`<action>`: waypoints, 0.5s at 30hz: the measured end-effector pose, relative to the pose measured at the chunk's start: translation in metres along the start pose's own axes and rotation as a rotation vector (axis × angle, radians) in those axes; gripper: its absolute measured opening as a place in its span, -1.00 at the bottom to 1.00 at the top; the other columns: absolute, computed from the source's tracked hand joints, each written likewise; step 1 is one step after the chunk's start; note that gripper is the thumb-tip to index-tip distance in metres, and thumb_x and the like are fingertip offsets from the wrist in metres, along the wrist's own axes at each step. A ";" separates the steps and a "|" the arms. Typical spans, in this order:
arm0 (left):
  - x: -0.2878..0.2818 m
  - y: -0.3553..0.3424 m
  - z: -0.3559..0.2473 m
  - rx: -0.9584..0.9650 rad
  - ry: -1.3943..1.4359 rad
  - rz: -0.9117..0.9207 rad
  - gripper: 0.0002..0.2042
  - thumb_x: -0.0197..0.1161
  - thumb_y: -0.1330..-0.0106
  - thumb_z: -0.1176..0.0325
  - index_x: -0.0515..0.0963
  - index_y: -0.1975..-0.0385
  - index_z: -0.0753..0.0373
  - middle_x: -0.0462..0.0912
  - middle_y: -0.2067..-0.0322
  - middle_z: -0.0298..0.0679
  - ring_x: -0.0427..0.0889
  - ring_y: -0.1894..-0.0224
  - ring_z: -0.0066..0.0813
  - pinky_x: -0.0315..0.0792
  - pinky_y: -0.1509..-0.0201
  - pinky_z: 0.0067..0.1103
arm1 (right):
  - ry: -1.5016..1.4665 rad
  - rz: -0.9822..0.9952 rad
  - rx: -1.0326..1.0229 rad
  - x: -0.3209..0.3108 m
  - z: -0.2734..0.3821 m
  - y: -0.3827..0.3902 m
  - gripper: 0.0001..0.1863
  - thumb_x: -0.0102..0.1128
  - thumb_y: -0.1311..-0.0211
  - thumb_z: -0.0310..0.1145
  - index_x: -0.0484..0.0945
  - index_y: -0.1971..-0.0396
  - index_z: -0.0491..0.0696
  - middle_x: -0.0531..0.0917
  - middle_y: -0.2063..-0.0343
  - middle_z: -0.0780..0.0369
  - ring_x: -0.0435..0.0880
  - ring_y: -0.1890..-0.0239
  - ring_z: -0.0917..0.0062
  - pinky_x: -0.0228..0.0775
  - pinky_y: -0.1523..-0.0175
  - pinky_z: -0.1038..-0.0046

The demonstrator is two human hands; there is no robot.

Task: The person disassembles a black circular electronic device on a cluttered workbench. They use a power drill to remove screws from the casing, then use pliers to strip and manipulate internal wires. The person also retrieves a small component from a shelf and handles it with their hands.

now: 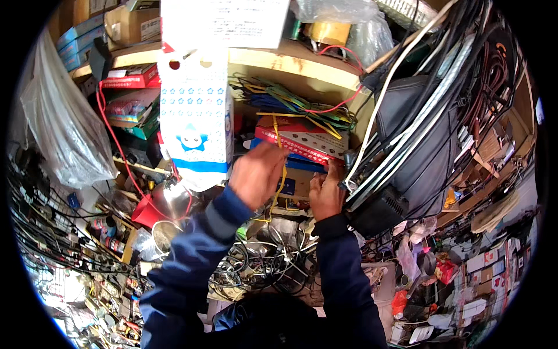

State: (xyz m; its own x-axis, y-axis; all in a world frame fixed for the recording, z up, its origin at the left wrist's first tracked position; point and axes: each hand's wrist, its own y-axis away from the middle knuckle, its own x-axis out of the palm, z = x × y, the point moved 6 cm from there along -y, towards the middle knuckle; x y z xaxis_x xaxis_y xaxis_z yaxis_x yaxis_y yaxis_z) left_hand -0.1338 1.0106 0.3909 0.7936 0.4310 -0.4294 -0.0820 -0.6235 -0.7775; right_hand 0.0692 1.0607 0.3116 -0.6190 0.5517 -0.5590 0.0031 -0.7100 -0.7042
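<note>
My left hand (258, 173) is raised before the shelf with its fingers curled closed. A thin yellow strap (283, 177) runs down right beside its fingertips; whether they grip it is hidden. Lower and to the right, my right hand (326, 195) has its fingers bent together, tips up near the lower edge of a red and white box (305, 139). What those fingers hold, if anything, is too small to tell. Beneath the red box lie blue flat boxes (302, 161). On top of it rests a loose bundle of yellow, green and black strips (296, 104).
A white patterned bag (195, 128) hangs left of my hands. Thick cables (401, 139) and a dark grey bag (401, 104) crowd the right. Tangled wires (273, 262) lie below my hands. A red funnel-shaped thing (145, 212) and a metal container (172, 199) stand lower left.
</note>
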 end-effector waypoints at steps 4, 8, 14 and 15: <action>0.042 -0.040 0.056 -0.174 -0.019 0.135 -0.81 0.32 -0.34 0.36 0.72 0.12 0.23 0.73 0.21 -0.03 0.72 0.14 0.06 0.60 0.08 -0.25 | -0.379 0.059 0.234 0.009 -0.012 0.000 -0.45 0.18 -0.32 -0.54 0.35 -0.31 -0.21 0.66 0.14 0.03 0.67 0.16 0.32 0.53 -0.02 0.30; 0.062 -0.039 0.069 -0.040 -0.240 0.123 -0.87 0.31 -0.31 0.33 0.73 0.24 0.17 0.68 0.22 -0.09 0.70 0.18 0.07 0.62 0.15 -0.18 | -0.182 0.000 0.044 0.015 -0.009 -0.012 -0.48 0.11 -0.38 -0.56 0.35 -0.33 -0.17 0.63 0.00 0.06 0.63 -0.03 0.28 0.46 -0.19 0.30; 0.046 -0.045 0.075 0.161 -0.205 0.037 -0.89 0.34 -0.26 0.45 0.71 0.25 0.21 0.67 0.27 -0.12 0.63 0.12 0.01 0.59 0.11 -0.21 | -0.261 0.016 0.166 0.053 -0.047 -0.035 -0.58 0.19 -0.46 -0.25 0.51 -0.21 -0.11 0.64 -0.07 0.02 0.60 -0.15 0.14 0.44 -0.21 0.21; 0.036 -0.037 0.087 0.153 -0.220 0.042 -0.89 0.34 -0.25 0.46 0.71 0.25 0.21 0.68 0.26 -0.13 0.63 0.12 -0.01 0.60 0.10 -0.22 | -0.141 0.123 0.128 0.031 0.001 -0.050 -0.62 0.21 -0.47 -0.15 0.59 -0.09 -0.11 0.68 0.04 -0.03 0.62 -0.11 0.03 0.47 -0.11 0.12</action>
State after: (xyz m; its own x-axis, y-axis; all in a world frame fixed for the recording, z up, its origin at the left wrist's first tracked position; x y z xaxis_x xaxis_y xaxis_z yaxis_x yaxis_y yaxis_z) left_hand -0.1541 1.1059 0.3643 0.6388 0.5491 -0.5390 -0.2150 -0.5452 -0.8102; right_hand 0.0489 1.1126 0.3295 -0.7241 0.3974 -0.5637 -0.0093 -0.8228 -0.5682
